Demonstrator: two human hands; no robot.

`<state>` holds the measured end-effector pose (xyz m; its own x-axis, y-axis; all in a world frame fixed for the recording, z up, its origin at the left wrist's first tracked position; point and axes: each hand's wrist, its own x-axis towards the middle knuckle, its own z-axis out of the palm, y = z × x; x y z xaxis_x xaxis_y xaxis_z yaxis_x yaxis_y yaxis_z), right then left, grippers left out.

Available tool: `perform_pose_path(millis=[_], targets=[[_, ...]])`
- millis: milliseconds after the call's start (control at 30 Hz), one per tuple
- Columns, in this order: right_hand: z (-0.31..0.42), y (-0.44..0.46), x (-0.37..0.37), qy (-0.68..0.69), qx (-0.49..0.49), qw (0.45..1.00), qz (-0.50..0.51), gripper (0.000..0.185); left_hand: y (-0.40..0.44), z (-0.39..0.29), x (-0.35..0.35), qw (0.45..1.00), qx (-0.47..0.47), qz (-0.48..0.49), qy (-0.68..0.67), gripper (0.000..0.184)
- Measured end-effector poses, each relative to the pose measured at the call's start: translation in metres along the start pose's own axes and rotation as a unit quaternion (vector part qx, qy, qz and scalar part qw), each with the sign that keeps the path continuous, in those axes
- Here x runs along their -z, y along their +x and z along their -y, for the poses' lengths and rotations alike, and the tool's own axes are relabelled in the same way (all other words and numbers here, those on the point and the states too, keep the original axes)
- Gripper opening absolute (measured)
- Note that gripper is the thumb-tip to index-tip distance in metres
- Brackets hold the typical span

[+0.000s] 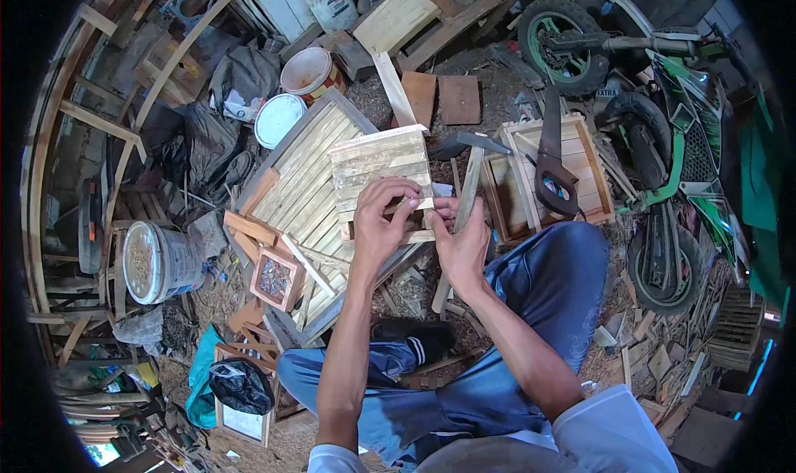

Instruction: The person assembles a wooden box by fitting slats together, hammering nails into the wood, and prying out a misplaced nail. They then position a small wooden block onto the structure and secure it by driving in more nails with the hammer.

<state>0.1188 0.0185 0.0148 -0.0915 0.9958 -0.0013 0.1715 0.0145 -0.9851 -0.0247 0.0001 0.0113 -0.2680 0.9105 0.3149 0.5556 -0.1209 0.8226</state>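
Observation:
In the head view, my left hand (383, 220) is closed on a small pale wood strip (426, 203), pinched near its end. My right hand (463, 245) is closed too, its fingertips meeting the strip's right end. A hammer (471, 179) runs through my right hand; its wooden handle comes out below the palm and its dark head points away from me. Beneath both hands lies a slatted wooden panel (380, 160), like a small box top. Whether a nail is between my fingertips is too small to tell.
A larger slatted panel (303, 179) lies under the work. A wooden box of fasteners (276, 279) stands left of it. On the right, a handsaw (550, 154) rests on a wooden crate (593, 133), with a green motorbike (681, 154) beyond. A bucket (162, 264) stands far left.

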Motion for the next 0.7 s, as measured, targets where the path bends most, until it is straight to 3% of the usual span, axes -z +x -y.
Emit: perform_pose_path(millis=[100,200,500,600,700], targets=[[-0.002,0.000,-0.001,-0.014,-0.002,1.000,-0.011,0.030,-0.002,-0.001,-0.001,1.000,-0.007,-0.028,-0.002,0.010],[-0.008,0.002,-0.003,-0.025,0.006,0.999,-0.023,0.030,-0.006,-0.004,-0.002,0.993,-0.043,-0.060,0.089,0.010],[-0.009,0.001,-0.002,-0.032,0.027,0.998,-0.044,0.031,-0.006,-0.004,-0.005,0.992,-0.064,-0.034,0.099,0.010],[-0.011,0.001,-0.001,-0.035,0.023,0.998,-0.042,0.032,-0.006,-0.001,-0.006,0.996,-0.043,-0.049,0.066,0.009],[-0.012,0.001,-0.001,-0.018,0.001,0.999,-0.030,0.032,-0.006,-0.002,-0.004,0.998,0.043,-0.043,-0.009,0.007]])
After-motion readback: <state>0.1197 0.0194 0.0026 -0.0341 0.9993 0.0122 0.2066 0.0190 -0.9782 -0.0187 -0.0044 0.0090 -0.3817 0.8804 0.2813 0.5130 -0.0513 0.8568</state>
